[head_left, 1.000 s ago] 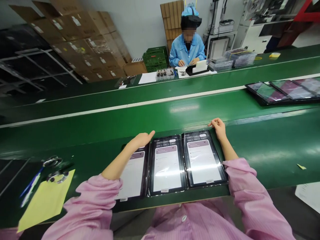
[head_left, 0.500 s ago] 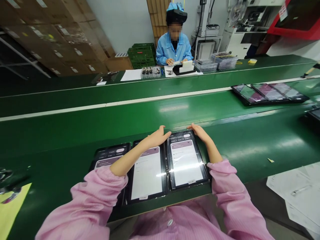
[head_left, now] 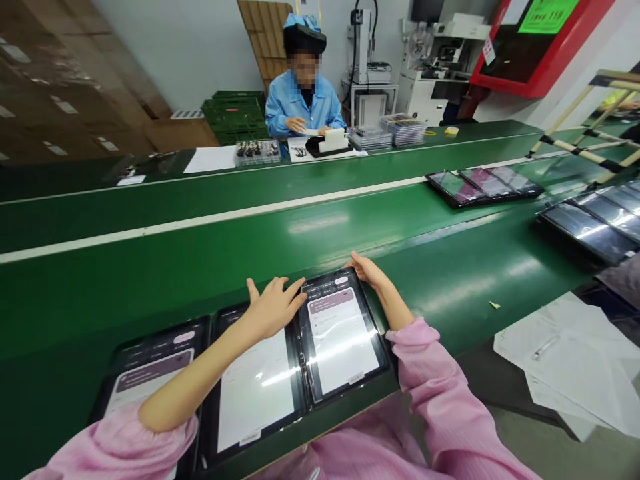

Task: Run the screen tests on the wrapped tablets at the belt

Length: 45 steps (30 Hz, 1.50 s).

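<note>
Three lit tablets lie side by side on the near edge of the green conveyor. My left hand [head_left: 273, 308] lies open with fingers spread across the top of the middle tablet [head_left: 255, 390], its fingertips reaching the left edge of the right tablet [head_left: 340, 337]. At that tablet's far right corner rests my right hand [head_left: 367, 270], fingers stretched flat along the edge. The left tablet [head_left: 145, 380] is partly hidden by my left forearm and pink sleeve.
More tablets [head_left: 483, 183] lie on the belt at right, and others [head_left: 595, 223] nearer the right edge. Papers [head_left: 565, 357] lie on a surface at lower right. Across the belt a person in a blue coat [head_left: 303, 103] works beside trays and stacks.
The view has swung to the right, so the tablets sit lower left in frame. My left hand has shifted from the left tablet's top across to the middle and right tablets; my right hand stays at the right tablet's corner.
</note>
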Each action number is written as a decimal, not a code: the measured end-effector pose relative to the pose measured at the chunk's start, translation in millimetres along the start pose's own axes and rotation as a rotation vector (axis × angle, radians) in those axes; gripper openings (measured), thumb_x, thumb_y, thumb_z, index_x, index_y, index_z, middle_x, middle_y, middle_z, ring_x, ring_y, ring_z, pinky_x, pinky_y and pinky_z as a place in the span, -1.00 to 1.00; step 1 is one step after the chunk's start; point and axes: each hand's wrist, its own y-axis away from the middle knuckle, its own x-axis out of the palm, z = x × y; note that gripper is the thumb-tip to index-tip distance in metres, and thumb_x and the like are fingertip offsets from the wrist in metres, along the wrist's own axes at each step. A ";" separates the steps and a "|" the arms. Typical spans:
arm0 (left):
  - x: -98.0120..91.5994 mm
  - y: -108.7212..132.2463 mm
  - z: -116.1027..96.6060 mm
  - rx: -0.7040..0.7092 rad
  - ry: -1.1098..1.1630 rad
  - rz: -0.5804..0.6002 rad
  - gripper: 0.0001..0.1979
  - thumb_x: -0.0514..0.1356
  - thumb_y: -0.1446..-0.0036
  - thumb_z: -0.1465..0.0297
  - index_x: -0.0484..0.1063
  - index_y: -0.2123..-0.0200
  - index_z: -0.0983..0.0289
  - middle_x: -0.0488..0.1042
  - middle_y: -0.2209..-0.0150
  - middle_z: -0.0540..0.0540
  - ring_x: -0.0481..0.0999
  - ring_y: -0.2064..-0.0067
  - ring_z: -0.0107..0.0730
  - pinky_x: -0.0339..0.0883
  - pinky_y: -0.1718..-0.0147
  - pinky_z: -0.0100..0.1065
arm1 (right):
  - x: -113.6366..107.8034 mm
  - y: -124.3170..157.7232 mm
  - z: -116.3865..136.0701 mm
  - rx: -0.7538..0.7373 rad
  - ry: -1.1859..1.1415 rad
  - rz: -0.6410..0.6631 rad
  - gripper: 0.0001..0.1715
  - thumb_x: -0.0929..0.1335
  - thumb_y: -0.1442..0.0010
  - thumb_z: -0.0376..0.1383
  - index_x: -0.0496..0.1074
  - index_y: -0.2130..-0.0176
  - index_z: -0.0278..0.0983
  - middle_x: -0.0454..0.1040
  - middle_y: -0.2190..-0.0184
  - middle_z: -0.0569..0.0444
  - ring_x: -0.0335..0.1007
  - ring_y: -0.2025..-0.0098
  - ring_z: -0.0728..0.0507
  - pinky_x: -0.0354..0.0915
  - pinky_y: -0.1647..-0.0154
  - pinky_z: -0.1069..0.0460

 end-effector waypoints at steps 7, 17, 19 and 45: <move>-17.9 -5.3 26.7 0.046 0.118 0.180 -0.41 -0.24 -0.34 0.13 0.14 -0.37 -0.01 0.31 -0.31 0.17 0.12 -0.39 0.22 -0.28 -0.21 0.54 | 0.6 6.7 10.9 -0.015 -0.047 0.080 -0.03 0.00 -0.17 0.44 0.42 0.42 -0.27 0.45 0.49 -0.06 0.41 0.37 -0.18 0.33 0.34 0.00; -11.5 -8.6 54.1 0.049 0.321 0.192 -0.22 0.01 -0.20 0.26 -0.17 -0.45 0.16 0.39 -0.25 0.17 0.40 -0.26 -0.10 0.12 -0.26 -0.03 | 13.9 9.5 0.0 -0.103 0.219 -0.095 -0.52 0.53 0.20 -0.03 0.34 0.40 -0.23 0.35 0.45 0.18 0.25 0.30 -0.13 0.16 0.23 0.01; -13.7 -3.1 63.8 0.016 0.299 0.202 -0.27 -0.04 -0.25 0.22 -0.18 -0.45 0.12 0.34 -0.28 0.18 0.33 -0.30 -0.10 -0.05 -0.31 0.10 | 11.0 11.4 1.5 -0.118 0.238 -0.074 -0.50 0.51 0.18 0.03 0.34 0.40 -0.23 0.35 0.44 0.17 0.26 0.30 -0.13 0.17 0.21 -0.01; 35.5 249.7 171.7 -0.072 0.394 -0.246 -0.52 -0.05 -0.27 -0.05 0.64 0.20 -0.05 0.67 0.21 0.03 0.55 0.06 -0.09 -0.12 -0.32 0.19 | 126.0 204.7 -20.3 -0.786 1.485 -0.101 0.00 0.45 0.06 0.34 0.32 -0.27 0.11 0.31 -0.21 -0.27 0.19 -0.17 -0.61 0.00 -0.11 -0.54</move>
